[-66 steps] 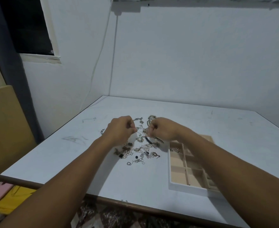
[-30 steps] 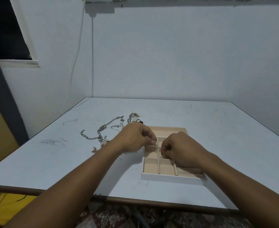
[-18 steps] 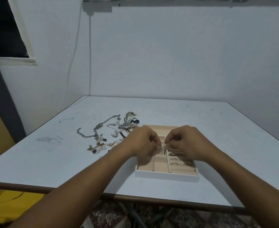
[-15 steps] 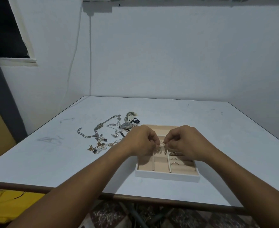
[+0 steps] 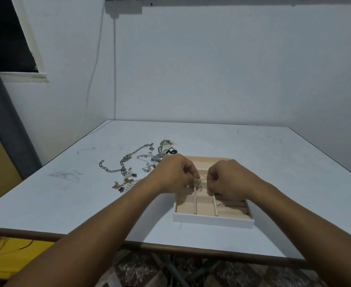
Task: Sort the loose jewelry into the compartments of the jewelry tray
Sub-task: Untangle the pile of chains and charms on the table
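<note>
Chain (image 5: 201, 179) pinched between curled left hand (image 5: 174, 172) and right hand (image 5: 229, 179) over the jewelry tray (image 5: 211, 221); I fear a slip drops it across two compartments.

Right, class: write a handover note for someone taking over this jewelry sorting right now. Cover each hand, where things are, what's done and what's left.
Hands: the left hand and right hand both pinch a small pale chain between them, above the jewelry tray.
Tray: it sits on the table. What looks like a ring lies in a right-side compartment.
Unsorted, left of the tray: a chunky silver chain, a wristwatch and a pearl strand.
Done: very little.
Left: place the held chain, then sort the pile.
</note>
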